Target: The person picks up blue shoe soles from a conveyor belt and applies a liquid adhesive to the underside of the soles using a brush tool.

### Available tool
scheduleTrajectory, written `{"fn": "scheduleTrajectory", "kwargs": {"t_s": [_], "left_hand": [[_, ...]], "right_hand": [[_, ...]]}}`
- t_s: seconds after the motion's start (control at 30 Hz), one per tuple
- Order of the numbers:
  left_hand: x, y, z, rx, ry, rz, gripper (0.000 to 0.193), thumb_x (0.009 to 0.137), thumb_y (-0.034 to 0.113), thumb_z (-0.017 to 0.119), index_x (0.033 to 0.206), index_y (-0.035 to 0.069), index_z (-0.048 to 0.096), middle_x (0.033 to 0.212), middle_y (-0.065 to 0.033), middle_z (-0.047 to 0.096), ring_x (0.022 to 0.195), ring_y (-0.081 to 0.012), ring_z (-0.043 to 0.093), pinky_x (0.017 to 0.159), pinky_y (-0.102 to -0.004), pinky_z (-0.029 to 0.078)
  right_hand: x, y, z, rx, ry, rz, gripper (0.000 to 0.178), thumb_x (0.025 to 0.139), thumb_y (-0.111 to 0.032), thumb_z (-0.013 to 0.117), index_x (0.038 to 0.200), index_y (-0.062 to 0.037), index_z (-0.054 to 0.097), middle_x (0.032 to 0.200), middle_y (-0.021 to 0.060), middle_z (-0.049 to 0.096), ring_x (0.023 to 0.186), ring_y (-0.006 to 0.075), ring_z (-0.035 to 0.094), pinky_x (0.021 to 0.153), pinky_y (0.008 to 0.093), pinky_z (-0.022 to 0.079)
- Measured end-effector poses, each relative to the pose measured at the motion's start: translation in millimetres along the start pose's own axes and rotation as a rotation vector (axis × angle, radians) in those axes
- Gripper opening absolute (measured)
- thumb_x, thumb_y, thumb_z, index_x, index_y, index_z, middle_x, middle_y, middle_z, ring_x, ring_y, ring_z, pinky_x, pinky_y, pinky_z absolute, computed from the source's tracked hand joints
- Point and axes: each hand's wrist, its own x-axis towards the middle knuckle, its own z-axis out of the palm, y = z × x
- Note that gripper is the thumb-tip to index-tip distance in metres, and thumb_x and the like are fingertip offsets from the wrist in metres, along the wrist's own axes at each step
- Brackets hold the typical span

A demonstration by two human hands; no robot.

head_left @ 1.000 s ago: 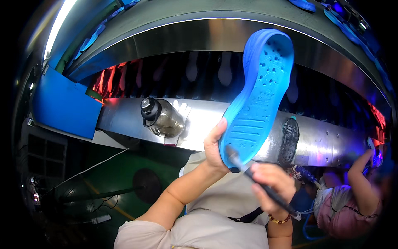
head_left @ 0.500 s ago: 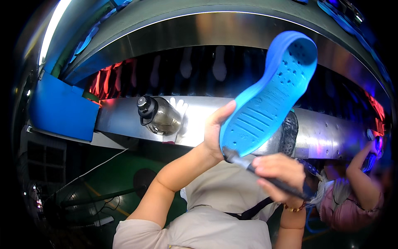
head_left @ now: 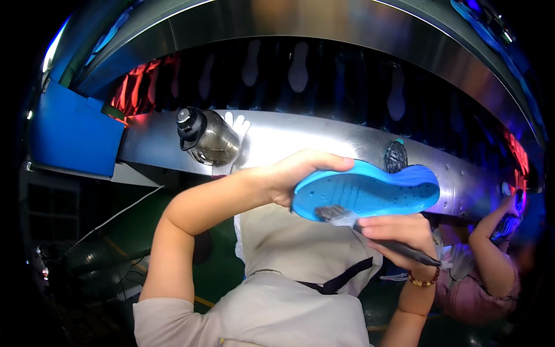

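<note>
Left hand [head_left: 293, 174], elbow bent out left, grasping left end of blue sole [head_left: 376, 189], held by near edge of metal ledge [head_left: 295, 134]. Right hand [head_left: 406, 234], forearm angled from near right, gripping brush [head_left: 346, 218], bristles at sole's near left rim.

Blue sole [head_left: 381, 194] tilts, dark brush [head_left: 343, 217] at its heel

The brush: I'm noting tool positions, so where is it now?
In the head view, the brush is right of centre, held in the right hand; its bristles are at the near edge of the blue sole, toward its left end.
</note>
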Motion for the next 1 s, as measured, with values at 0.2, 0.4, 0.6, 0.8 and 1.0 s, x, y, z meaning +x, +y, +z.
{"fn": "scheduleTrajectory", "kwargs": {"t_s": [0.2,0.4,0.6,0.8,1.0], "left_hand": [[-9,-4,-6,0.151,0.021,-0.035,0.059,0.082,0.039,0.054,0.120,-0.005,0.045,0.115,-0.0202,0.050,0.099,-0.0230,0.053,0.083,-0.0325,0.044],[-11,-9,-6,0.308,0.075,-0.002,0.060,0.083,0.041,0.051,0.121,-0.005,0.044,0.114,-0.0203,0.050,0.098,-0.0240,0.053,0.083,-0.0319,0.044],[-22,-9,-7,0.255,0.114,0.054,0.060,0.083,0.041,0.050,0.121,-0.005,0.044,0.113,-0.0198,0.051,0.097,-0.0219,0.053,0.080,-0.0302,0.044],[-16,-15,-23,0.193,0.129,0.227,0.061,0.083,0.043,0.048,0.124,-0.002,0.041,0.110,-0.0161,0.053,0.094,-0.0190,0.054,0.078,-0.0291,0.045],[17,-39,-16,0.352,0.149,0.408,0.049,0.090,0.035,0.041,0.121,-0.003,0.043,0.106,-0.0117,0.054,0.092,-0.0160,0.053,0.076,-0.0277,0.044]], "right_hand": [[-2,-9,-12,-0.113,-0.376,0.099,0.020,0.071,-0.002,0.064,0.091,-0.0073,0.065,0.095,0.0057,0.065,0.080,0.0204,0.064,0.065,0.0244,0.052],[-11,12,-21,-0.142,-0.410,0.126,0.022,0.070,0.000,0.066,0.092,-0.0023,0.063,0.093,0.0127,0.064,0.086,0.0245,0.063,0.074,0.0300,0.051],[-10,29,-24,0.025,-0.158,0.142,0.021,0.071,-0.001,0.065,0.092,-0.0003,0.062,0.096,0.0149,0.063,0.087,0.0262,0.063,0.077,0.0308,0.050],[-11,20,-19,0.317,-0.108,0.414,0.027,0.069,-0.007,0.067,0.095,-0.0004,0.064,0.084,0.0128,0.066,0.070,0.0145,0.064,0.063,0.0221,0.048],[35,19,22,0.389,0.280,0.529,0.012,0.078,-0.008,0.059,0.074,0.0039,0.060,0.064,0.0066,0.061,0.055,0.0092,0.058,0.052,0.0201,0.046]]}}
